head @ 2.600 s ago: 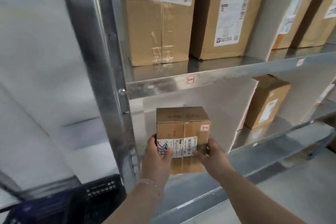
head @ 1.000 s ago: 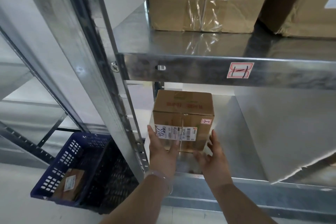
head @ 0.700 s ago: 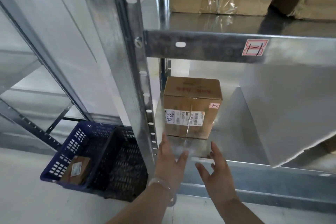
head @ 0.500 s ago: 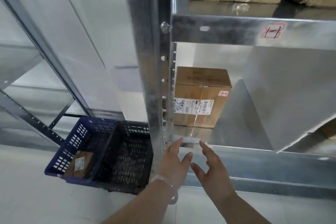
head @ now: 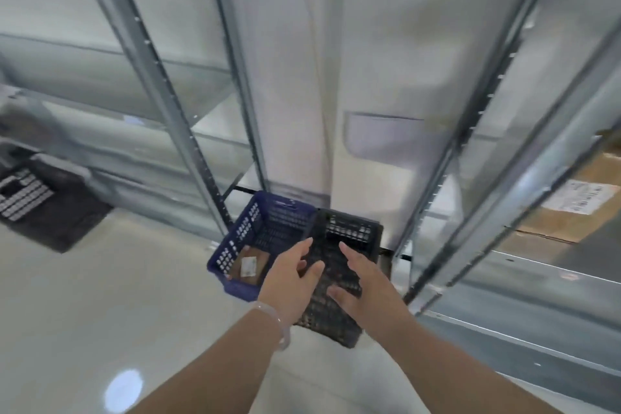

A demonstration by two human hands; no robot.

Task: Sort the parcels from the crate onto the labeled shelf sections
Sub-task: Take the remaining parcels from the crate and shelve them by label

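Above black crate (head: 353, 232), fingers (head: 299, 253) straight, empty.

Brown labelled parcel (head: 250, 266), inside blue crate (head: 234, 243)

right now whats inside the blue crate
One brown parcel with a white label lies on the bottom of the blue crate. The left hand covers the crate's near right corner, so whatever may be there cannot be seen.
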